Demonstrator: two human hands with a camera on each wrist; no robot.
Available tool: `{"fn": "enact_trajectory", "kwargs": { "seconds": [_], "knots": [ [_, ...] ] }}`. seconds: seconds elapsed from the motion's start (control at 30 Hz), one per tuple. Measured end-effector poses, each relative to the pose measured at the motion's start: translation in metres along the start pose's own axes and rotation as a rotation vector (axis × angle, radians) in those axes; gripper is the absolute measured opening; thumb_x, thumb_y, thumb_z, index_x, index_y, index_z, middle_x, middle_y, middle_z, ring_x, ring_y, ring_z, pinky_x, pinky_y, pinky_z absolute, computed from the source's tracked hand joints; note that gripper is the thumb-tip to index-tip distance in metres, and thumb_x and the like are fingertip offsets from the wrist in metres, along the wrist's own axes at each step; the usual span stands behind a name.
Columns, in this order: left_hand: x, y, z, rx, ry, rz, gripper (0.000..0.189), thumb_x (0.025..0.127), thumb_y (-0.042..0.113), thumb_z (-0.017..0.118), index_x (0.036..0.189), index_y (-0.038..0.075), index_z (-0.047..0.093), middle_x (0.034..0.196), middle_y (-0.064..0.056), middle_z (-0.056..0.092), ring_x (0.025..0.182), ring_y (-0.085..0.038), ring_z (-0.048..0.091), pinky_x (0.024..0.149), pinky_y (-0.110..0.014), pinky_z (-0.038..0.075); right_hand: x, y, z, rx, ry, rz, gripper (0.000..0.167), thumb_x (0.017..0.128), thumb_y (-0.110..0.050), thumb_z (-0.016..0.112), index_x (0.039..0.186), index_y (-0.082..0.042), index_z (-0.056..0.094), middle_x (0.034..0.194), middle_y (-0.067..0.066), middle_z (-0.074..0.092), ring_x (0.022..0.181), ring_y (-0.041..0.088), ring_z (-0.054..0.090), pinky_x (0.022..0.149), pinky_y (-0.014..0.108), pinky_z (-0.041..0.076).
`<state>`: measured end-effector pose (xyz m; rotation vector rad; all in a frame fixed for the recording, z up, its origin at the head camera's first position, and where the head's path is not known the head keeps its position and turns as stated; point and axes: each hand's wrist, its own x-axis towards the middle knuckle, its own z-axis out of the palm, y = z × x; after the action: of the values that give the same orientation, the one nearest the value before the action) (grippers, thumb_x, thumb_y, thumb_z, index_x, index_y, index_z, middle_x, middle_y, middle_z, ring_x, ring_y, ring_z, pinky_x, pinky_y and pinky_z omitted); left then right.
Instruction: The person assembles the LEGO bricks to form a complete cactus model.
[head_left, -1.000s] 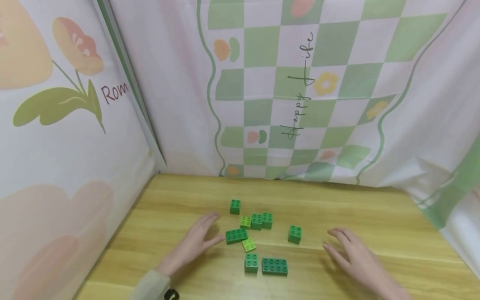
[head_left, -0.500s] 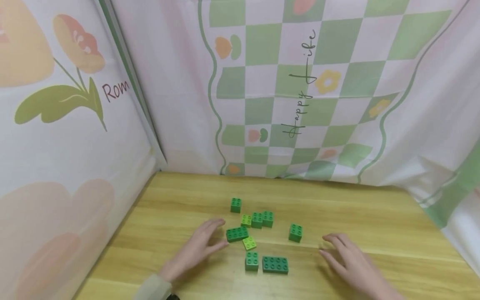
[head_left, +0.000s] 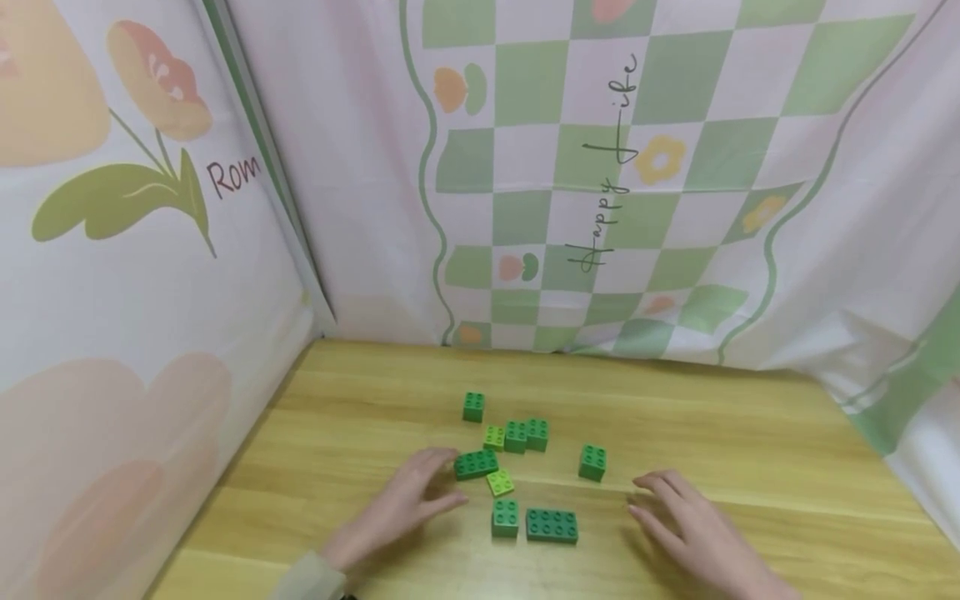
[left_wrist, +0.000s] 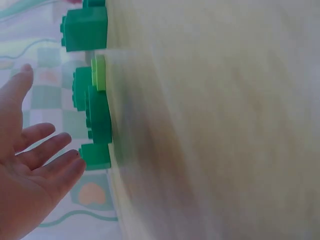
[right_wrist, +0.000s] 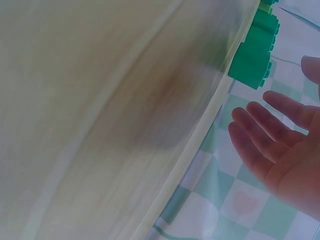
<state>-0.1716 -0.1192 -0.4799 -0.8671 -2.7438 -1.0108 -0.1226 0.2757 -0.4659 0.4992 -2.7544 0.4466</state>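
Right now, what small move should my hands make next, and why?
Probably curl your left hand round the farther eight-stud brick: it lies right by that hand's fingers, and neither hand appears to grip anything. Your right hand looks less ready, since a visible gap separates it from its nearest piece, the small green block at that side.

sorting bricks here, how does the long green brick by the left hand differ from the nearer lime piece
Colour: the long green brick is deep green, the lime piece yellow-green. Size: the long green brick is longer than the lime piece. Studs: the long green brick has eight, the lime piece four. Both lie studs up on the table.
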Motion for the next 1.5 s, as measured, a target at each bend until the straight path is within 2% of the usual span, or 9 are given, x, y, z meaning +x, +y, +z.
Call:
{"fn": "enact_trajectory", "kwargs": {
  "seconds": [0.33, 0.5, 0.63, 0.87, 1.07, 1.17, 1.37, 1.5],
  "knots": [
    [-0.002, 0.015, 0.003, -0.093, -0.091, -0.005, 0.061, 0.088, 0.039, 0.071, 0.137, 0.007, 0.054, 0.133, -0.008, 0.063, 0.119, -0.022, 0.062, 0.103, -0.039, 0.054, 0.002, -0.010, -0.002, 0.097, -0.065, 0.009, 0.030, 0.092, -0.035, 0.069, 0.116, -0.017, 0.067, 0.110, -0.009, 0.067, 0.099, 0.013, 0.067, 0.083, 0.037, 0.061],
    [-0.002, 0.018, 0.009, -0.132, -0.115, 0.018, 0.059, 0.088, 0.038, 0.072, 0.134, 0.006, 0.055, 0.129, -0.009, 0.065, 0.115, -0.022, 0.064, 0.100, -0.033, 0.056, 0.002, -0.014, 0.002, 0.153, -0.039, -0.083, 0.025, 0.090, -0.027, 0.072, 0.112, -0.016, 0.068, 0.106, -0.010, 0.068, 0.094, 0.007, 0.066, 0.078, 0.029, 0.061],
    [-0.003, 0.020, 0.013, -0.141, -0.123, 0.031, 0.056, 0.088, 0.036, 0.072, 0.133, 0.006, 0.057, 0.128, -0.008, 0.066, 0.113, -0.022, 0.065, 0.099, -0.032, 0.057, 0.004, -0.016, 0.006, 0.211, -0.030, -0.182, 0.024, 0.089, -0.019, 0.073, 0.111, -0.013, 0.067, 0.105, -0.006, 0.069, 0.091, 0.009, 0.067, 0.074, 0.025, 0.061],
    [-0.004, 0.025, 0.018, -0.203, -0.144, -0.007, 0.051, 0.087, 0.030, 0.074, 0.130, 0.007, 0.060, 0.124, -0.006, 0.068, 0.112, -0.018, 0.064, 0.100, -0.030, 0.055, 0.009, -0.020, 0.005, 0.273, -0.138, -0.180, 0.022, 0.094, -0.025, 0.068, 0.113, -0.016, 0.065, 0.109, -0.005, 0.071, 0.096, 0.011, 0.068, 0.078, 0.026, 0.061],
    [-0.004, 0.026, 0.023, -0.273, -0.143, -0.032, 0.047, 0.086, 0.026, 0.076, 0.127, 0.008, 0.062, 0.122, -0.005, 0.069, 0.110, -0.015, 0.065, 0.099, -0.028, 0.055, 0.013, -0.021, 0.010, 0.324, -0.112, -0.262, 0.025, 0.090, -0.017, 0.071, 0.113, -0.010, 0.065, 0.107, 0.001, 0.072, 0.093, 0.012, 0.068, 0.075, 0.026, 0.061],
    [-0.003, 0.026, 0.025, -0.276, -0.146, -0.035, 0.046, 0.086, 0.026, 0.076, 0.126, 0.009, 0.063, 0.122, -0.004, 0.069, 0.110, -0.013, 0.065, 0.099, -0.027, 0.054, 0.014, -0.022, 0.012, 0.348, -0.099, -0.279, 0.026, 0.089, -0.016, 0.073, 0.112, -0.009, 0.065, 0.105, 0.002, 0.072, 0.091, 0.011, 0.068, 0.074, 0.026, 0.061],
    [0.000, 0.028, 0.027, -0.265, -0.160, -0.036, 0.046, 0.085, 0.027, 0.076, 0.126, 0.010, 0.063, 0.122, -0.004, 0.070, 0.111, -0.011, 0.064, 0.100, -0.027, 0.054, 0.019, -0.024, 0.014, 0.379, -0.160, -0.279, 0.028, 0.090, -0.021, 0.072, 0.114, -0.008, 0.065, 0.107, 0.004, 0.072, 0.093, 0.010, 0.068, 0.075, 0.026, 0.061],
    [0.002, 0.028, 0.029, -0.247, -0.169, -0.044, 0.046, 0.085, 0.028, 0.077, 0.126, 0.012, 0.063, 0.123, -0.001, 0.069, 0.112, -0.009, 0.063, 0.101, -0.027, 0.053, 0.022, -0.028, 0.018, 0.380, -0.168, -0.304, 0.030, 0.089, -0.022, 0.073, 0.115, -0.009, 0.065, 0.107, 0.003, 0.071, 0.093, 0.011, 0.067, 0.076, 0.026, 0.060]
  ]
}}
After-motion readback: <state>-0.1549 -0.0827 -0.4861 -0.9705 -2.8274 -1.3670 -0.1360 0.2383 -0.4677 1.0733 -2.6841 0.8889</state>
